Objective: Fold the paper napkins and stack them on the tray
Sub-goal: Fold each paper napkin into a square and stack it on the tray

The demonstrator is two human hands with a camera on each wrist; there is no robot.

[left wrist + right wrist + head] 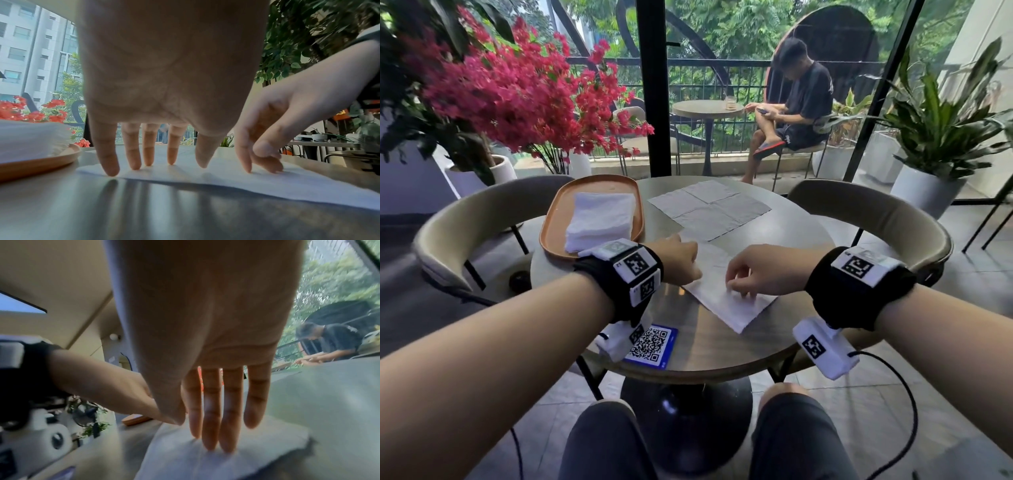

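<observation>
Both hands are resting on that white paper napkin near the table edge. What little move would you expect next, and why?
Probably a second fold. The white paper napkin lies flat as a long strip, wider than the folded stack on the oval wooden tray. The left hand and right hand press it with straight fingertips, so lifting one end over the other seems likely.

In the head view the left hand (678,260) covers one end of the napkin (726,301) near the table's (722,346) front edge, and the fingertips are out of sight. The left wristband (625,274) hides the near corner of the napkin stack (599,219) on the tray (554,219). The right wrist view is blurred.
</observation>
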